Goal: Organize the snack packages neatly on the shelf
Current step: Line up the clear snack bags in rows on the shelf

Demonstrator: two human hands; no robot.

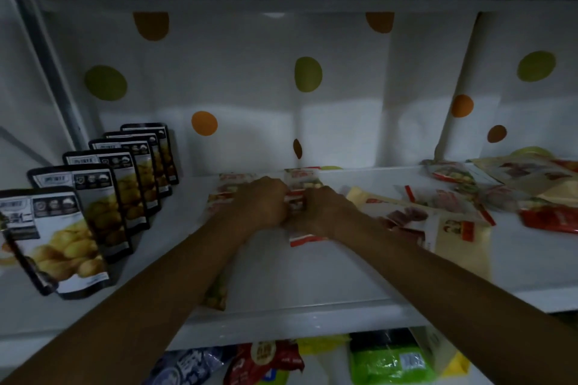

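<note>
Both my hands meet at the middle of the white shelf (312, 297). My left hand (261, 201) and my right hand (325, 209) grip a red-and-white snack packet (302, 187) between them, standing it up near the back. More packets of the same kind (219, 197) lie under my left forearm. A neat row of several black potato pouches (103, 194) stands upright on the left. Loose red and beige packets (453, 206) lie scattered on the right.
The back wall (250, 72) is white with green and orange dots. Below the shelf's front edge, a lower shelf holds a green bag (387, 359), a red bag (266, 359) and a blue bag (187, 366).
</note>
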